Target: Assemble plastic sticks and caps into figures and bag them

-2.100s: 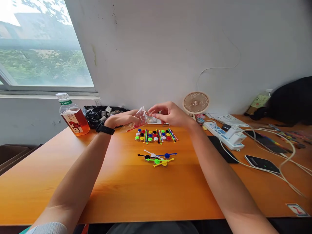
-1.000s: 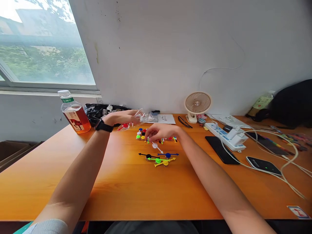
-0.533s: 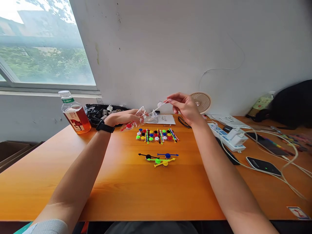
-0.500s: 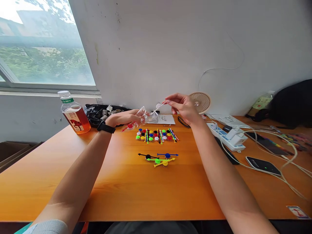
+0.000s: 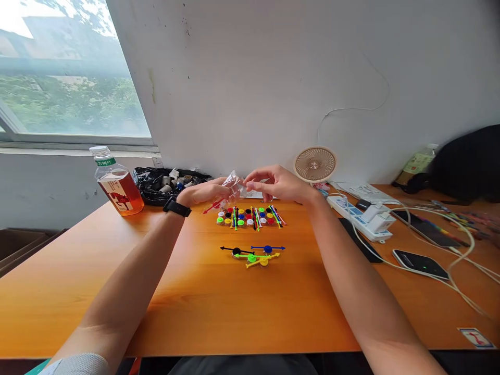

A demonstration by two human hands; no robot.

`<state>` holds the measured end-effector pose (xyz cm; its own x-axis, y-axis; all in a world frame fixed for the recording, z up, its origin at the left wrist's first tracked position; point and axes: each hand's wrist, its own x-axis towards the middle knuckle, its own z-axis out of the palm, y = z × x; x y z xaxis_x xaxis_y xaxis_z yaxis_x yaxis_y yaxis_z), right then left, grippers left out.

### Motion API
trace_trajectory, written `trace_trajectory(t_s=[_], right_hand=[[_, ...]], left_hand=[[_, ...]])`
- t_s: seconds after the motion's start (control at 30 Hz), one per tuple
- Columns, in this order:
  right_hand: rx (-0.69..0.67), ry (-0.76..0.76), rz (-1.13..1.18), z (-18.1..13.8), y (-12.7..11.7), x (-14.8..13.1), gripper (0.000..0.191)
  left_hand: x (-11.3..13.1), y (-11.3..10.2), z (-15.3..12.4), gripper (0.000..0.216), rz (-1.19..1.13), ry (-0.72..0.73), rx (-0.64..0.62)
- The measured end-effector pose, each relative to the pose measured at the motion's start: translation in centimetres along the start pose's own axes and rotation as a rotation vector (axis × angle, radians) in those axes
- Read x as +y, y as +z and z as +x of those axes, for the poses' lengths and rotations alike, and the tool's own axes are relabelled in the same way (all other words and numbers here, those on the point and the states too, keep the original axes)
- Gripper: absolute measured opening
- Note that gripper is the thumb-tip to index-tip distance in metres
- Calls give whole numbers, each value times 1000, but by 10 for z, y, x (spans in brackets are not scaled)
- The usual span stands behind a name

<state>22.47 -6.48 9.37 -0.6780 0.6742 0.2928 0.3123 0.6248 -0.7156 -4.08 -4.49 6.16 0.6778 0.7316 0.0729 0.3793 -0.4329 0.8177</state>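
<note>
My left hand (image 5: pixel 205 192) is closed on a clear plastic bag (image 5: pixel 233 187). A red arrow spinner (image 5: pixel 214 205) shows at the bag, beneath my fingers; whether it lies inside I cannot tell. At the bag's right side is my right hand (image 5: pixel 273 183), its fingers pinched together, and what they hold is hidden. Nearer me on the table lie a black arrow spinner (image 5: pixel 236 251), a blue one (image 5: pixel 267 249), a green one (image 5: pixel 252 258) and a yellow one (image 5: pixel 264 262). Behind them sit rows of coloured round pieces (image 5: pixel 250 223) and loose arrows (image 5: pixel 255 219).
On the left stand a bottle of amber drink (image 5: pixel 121 190) and a black plastic bag (image 5: pixel 150 182) with scraps. A small fan (image 5: pixel 314 164) is at the back. To the right are a power strip (image 5: pixel 361 221), cables and a phone (image 5: pixel 421 264).
My right hand has moved left and down to the bag. The white arrow spinner it was pinching is no longer visible. The spinners on the table have stayed put.
</note>
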Motion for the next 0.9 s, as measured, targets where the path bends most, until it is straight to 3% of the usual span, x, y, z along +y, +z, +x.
trace_trajectory(t_s=[0.1, 0.23, 0.3, 0.37, 0.5, 0.57, 0.77, 0.9], right_hand=[[-4, -14, 0, -1, -1, 2, 31], [203, -27, -22, 1, -2, 7, 28], [200, -12, -84, 2, -4, 12, 27], [-9, 46, -132, 3, -4, 19, 28], [-685, 288, -127, 9, 9, 41, 41], [-879, 429, -109, 14, 24, 54, 53], [-1018, 514, -90, 25, 68, 76, 60], [-979, 506, -99, 27, 63, 79, 54]], left_hand=[[-3, -4, 0, 36, 7, 5, -5], [-3, -12, -3, 54, 88, -45, 10], [-3, -17, -7, 55, 159, -68, 22], [-3, -22, -9, 55, 219, -88, 34], [-8, -26, -10, 60, 261, -90, 21], [-11, -25, -8, 62, 266, -79, 4], [-15, -24, -4, 61, 276, -65, -18], [-13, -24, -5, 62, 291, -75, -14]])
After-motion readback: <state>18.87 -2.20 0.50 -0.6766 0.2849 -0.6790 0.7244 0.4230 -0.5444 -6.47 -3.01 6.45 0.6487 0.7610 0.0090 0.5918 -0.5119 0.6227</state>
